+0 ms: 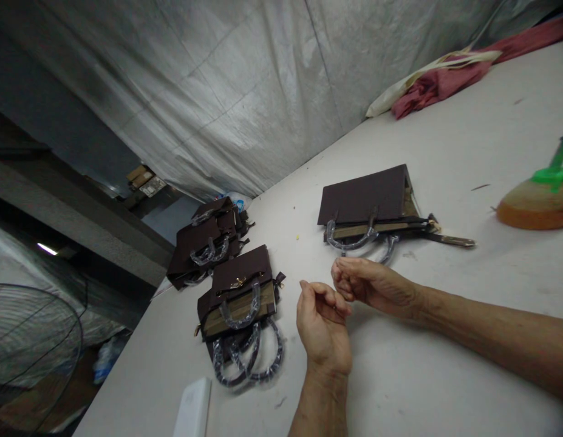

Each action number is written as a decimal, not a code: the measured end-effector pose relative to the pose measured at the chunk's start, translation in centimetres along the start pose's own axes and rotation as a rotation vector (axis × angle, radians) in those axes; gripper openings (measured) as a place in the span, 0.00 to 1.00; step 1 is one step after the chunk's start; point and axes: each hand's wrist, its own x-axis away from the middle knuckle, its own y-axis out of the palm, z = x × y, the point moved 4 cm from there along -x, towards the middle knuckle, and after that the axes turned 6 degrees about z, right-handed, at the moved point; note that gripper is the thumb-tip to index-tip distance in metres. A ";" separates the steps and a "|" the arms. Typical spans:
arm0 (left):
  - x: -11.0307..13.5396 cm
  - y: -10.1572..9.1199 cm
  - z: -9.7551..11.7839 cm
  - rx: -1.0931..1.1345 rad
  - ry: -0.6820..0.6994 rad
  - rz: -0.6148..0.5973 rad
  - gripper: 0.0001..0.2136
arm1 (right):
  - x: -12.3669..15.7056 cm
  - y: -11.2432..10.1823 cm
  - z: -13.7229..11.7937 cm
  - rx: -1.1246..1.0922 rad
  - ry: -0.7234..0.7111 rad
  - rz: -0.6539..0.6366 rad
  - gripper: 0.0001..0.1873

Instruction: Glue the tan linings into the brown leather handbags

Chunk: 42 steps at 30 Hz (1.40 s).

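Observation:
My left hand (pixel 325 331) is turned palm up, its fingers half curled and the thumb apart, with nothing seen in the palm. Just beside its fingertips, my right hand (pixel 376 286) is closed with the fingers folded in; whatever it might hold is hidden. A dark brown handbag (pixel 365 197) lies right beyond the right hand, its handles in clear plastic wrap and a dark strap trailing to the right. To the left of my hands lies another brown handbag (pixel 242 273) with a gold clasp and several wrapped handles.
More brown handbags (pixel 197 243) sit at the table's (pixel 139 364) far left edge. A white box-like object (pixel 193 408) lies near the front. On the right stands a bottle (pixel 536 203) with a green top and orange-brown content. Red cloth (pixel 440 88) lies along the back. A fan (pixel 33 352) stands left.

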 end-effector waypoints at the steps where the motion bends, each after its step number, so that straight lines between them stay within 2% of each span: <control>1: -0.1 -0.1 0.0 0.011 -0.014 0.011 0.15 | 0.0 0.1 -0.1 0.020 -0.013 0.003 0.21; 5: -0.4 -0.4 0.0 0.011 -0.008 0.027 0.09 | 0.3 0.1 -0.9 0.135 -0.080 0.073 0.16; 9: -0.5 -0.7 -0.1 -0.020 0.023 0.009 0.08 | 0.8 0.3 -2.1 0.330 -0.235 0.155 0.14; 12: -0.5 -0.7 -0.1 -0.041 0.047 0.001 0.08 | 1.1 0.7 -2.7 0.458 -0.335 0.165 0.13; 16: -0.4 -0.4 -0.1 -0.145 0.097 -0.045 0.10 | 1.1 0.9 -2.8 0.577 -0.388 0.139 0.14; 18: -0.3 -0.5 -0.1 -0.260 0.132 -0.034 0.11 | 1.1 0.7 -2.9 0.538 -0.367 0.130 0.15; 21: -0.2 -0.9 0.0 -0.440 0.259 0.026 0.12 | 0.8 -0.2 -3.2 0.270 -0.289 0.137 0.18; 24: 0.3 -0.9 0.2 -0.494 0.419 0.025 0.16 | 0.6 -0.4 -3.2 0.078 -0.209 0.015 0.20; 27: 1.2 -0.3 0.8 -0.525 0.586 -0.065 0.19 | 0.8 0.3 -2.6 0.003 -0.178 -0.226 0.24; 29: 2.1 0.4 1.6 -0.595 0.744 -0.151 0.11 | 1.2 0.8 -1.9 -0.024 -0.146 -0.381 0.25; 31: 3.1 1.2 2.2 -0.700 0.890 -0.262 0.01 | 1.7 1.0 -1.3 -0.029 -0.093 -0.470 0.26; 33: 3.8 2.0 2.4 -0.791 0.983 -0.376 0.04 | 2.0 0.9 -0.7 -0.013 -0.025 -0.485 0.26; 37: 4.2 2.7 2.5 -0.844 1.023 -0.469 0.07 | 2.1 0.1 0.2 0.038 0.111 -0.419 0.27; 42: 4.4 3.2 2.4 -0.815 0.992 -0.514 0.05 | 2.3 0.2 0.5 0.078 0.179 -0.450 0.25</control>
